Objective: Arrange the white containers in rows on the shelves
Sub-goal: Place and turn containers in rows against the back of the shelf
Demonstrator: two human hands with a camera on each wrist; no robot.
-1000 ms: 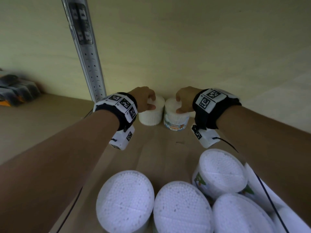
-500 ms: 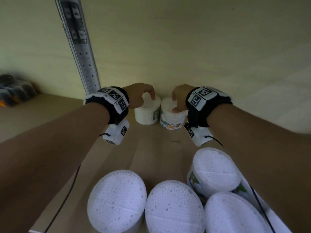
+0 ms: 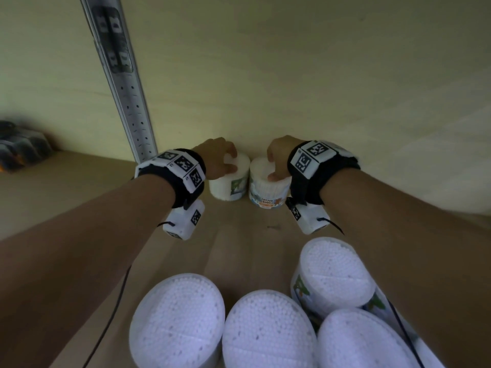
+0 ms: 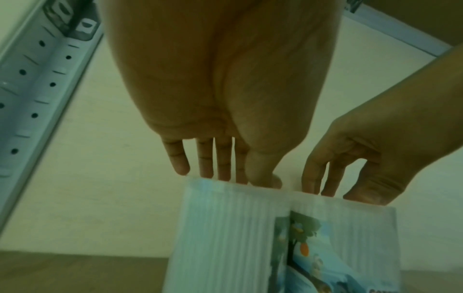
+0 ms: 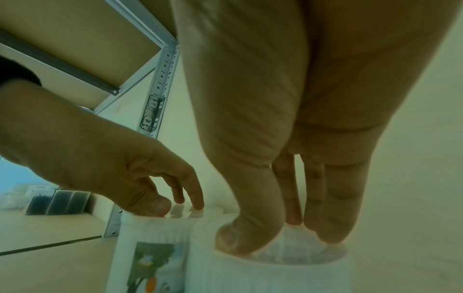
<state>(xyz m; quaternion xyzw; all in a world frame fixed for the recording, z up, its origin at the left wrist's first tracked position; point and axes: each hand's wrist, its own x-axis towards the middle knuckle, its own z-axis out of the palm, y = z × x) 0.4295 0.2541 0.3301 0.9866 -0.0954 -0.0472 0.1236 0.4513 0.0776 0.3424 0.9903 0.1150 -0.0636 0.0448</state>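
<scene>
Two white cotton-bud containers stand side by side at the back of the wooden shelf point(image 3: 239, 248), against the wall. My left hand point(image 3: 229, 162) rests its fingertips and thumb on the lid of the left container point(image 3: 225, 187). My right hand point(image 3: 272, 166) does the same on the right container point(image 3: 265, 189), whose label reads "cotton buds". In the left wrist view my left hand point(image 4: 225, 176) has fairly straight fingers on the left container point(image 4: 225, 237). In the right wrist view my right hand point(image 5: 283, 237) presses the lid of the right container point(image 5: 275, 277). Neither hand wraps a container's side.
Several more white containers point(image 3: 178, 322) crowd the shelf's front edge, under my forearms. A perforated metal upright point(image 3: 132, 110) stands at the back left. Dark boxed items point(image 3: 21, 150) sit far left. Another shelf board point(image 5: 75, 49) hangs overhead.
The left container has turned under my left hand, so its picture label now faces me on the right side. Both hands stay on the lids; the view shifted slightly.
</scene>
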